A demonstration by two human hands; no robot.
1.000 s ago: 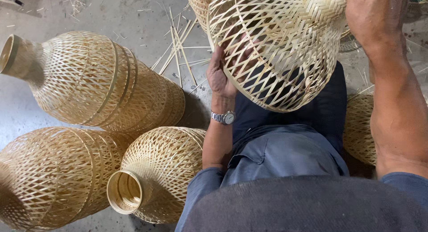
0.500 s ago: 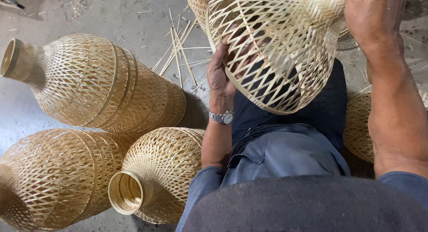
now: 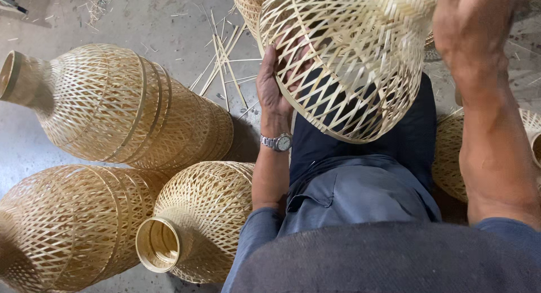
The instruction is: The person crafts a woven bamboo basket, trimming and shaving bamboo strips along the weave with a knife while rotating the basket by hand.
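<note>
Both hands clamp the woven bamboo shade (image 3: 349, 67), left hand (image 3: 276, 81) inside rim, right hand (image 3: 470, 28) on neck; hard squeezing could crack thin strips.

Single head view, worn on the person's head, facing almost straight down over the lap. Very close in: the chest and the grey shirt fill the bottom edge, forearms run up both sides of the frame. The left hand (image 3: 274, 81) and right hand (image 3: 472, 31) sit near the top edge, both gripping a pale woven bamboo shade (image 3: 352, 56), so the grip lies high and right of centre, partly cropped by the top edge. Left of and below the grip the view takes in concrete floor (image 3: 169, 28) and three finished woven shades (image 3: 124, 110) lying on it. Right of the grip, another shade is cut by the frame. No second view to overlap with.
</note>
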